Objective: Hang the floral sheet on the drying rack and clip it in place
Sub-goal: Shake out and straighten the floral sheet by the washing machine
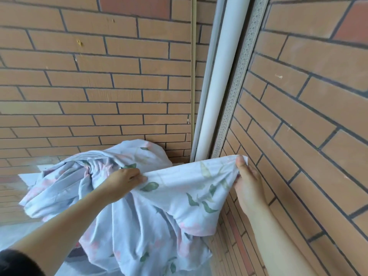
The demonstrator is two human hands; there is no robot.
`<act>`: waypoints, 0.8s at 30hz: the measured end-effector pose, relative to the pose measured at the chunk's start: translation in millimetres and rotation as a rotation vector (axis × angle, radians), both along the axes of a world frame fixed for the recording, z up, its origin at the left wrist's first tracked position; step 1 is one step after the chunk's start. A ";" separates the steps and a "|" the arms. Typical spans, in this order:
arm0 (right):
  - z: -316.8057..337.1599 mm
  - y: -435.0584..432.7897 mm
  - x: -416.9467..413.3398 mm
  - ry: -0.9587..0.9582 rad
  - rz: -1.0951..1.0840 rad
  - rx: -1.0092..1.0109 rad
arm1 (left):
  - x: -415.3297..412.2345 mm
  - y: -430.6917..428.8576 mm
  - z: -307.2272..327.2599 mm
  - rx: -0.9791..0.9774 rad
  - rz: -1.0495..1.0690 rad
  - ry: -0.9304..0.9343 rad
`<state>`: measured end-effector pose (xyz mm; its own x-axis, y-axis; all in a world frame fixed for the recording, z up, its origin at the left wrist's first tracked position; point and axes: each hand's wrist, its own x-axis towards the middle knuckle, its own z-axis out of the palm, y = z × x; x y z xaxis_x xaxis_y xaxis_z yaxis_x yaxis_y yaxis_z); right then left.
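Note:
The floral sheet point(179, 192) is pale blue with green leaves and pink flowers, bunched up low in the middle of the view. My left hand point(125, 179) pinches its top edge near the centre. My right hand point(248, 184) grips the same edge further right, thumb on top, close to the brick wall. The stretch of edge between both hands is pulled fairly taut. The rest of the sheet hangs in folds below and heaps to the left. No drying rack or clip is in view.
Brick walls point(99, 76) meet in a corner ahead. A white vertical pipe point(223, 76) and a perforated metal strip point(237, 80) run down that corner. A pale ledge point(27, 176) shows behind the sheet at left.

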<state>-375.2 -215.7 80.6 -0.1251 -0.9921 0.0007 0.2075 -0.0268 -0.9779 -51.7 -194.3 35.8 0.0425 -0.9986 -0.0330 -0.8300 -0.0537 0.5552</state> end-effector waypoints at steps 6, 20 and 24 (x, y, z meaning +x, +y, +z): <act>18.3 -7.5 14.1 0.074 -0.122 0.032 | -1.6 12.1 51.9 -0.327 0.027 0.080; 209.8 -55.4 77.9 0.290 -0.231 -0.387 | 27.4 21.9 272.4 -0.924 0.020 -0.102; 249.1 -60.5 82.3 0.232 -0.271 -0.467 | 22.7 29.6 322.8 -1.071 0.014 -0.086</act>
<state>-292.9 -276.2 329.7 -0.3181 -0.8129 0.4878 -0.0851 -0.4880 -0.8687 -29.0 -164.7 358.6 0.0142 -0.5057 0.8626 -0.8715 0.4166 0.2586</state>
